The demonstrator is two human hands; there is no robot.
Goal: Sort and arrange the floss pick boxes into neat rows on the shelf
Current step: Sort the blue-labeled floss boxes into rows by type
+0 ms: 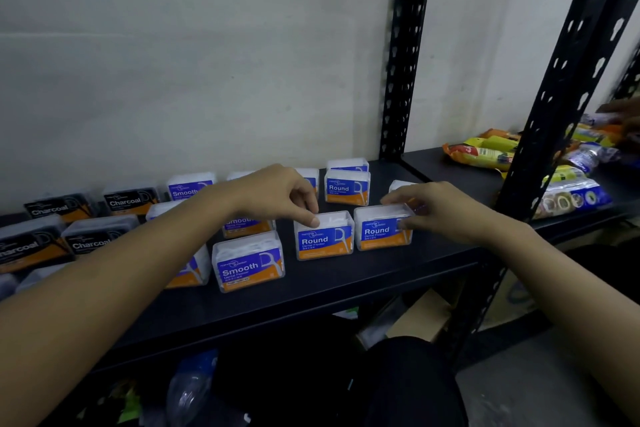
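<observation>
Head view: left hand (277,189), right hand (440,208), fingers (403,224) pinching 2 Round boxes (325,241) (white picks (334,218) inside), 1 each.

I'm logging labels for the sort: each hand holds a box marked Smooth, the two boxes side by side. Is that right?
The label is wrong. The head view shows the left hand and the right hand each holding a box marked Round, not Smooth: the left Round box and the right Round box, side by side.
</observation>
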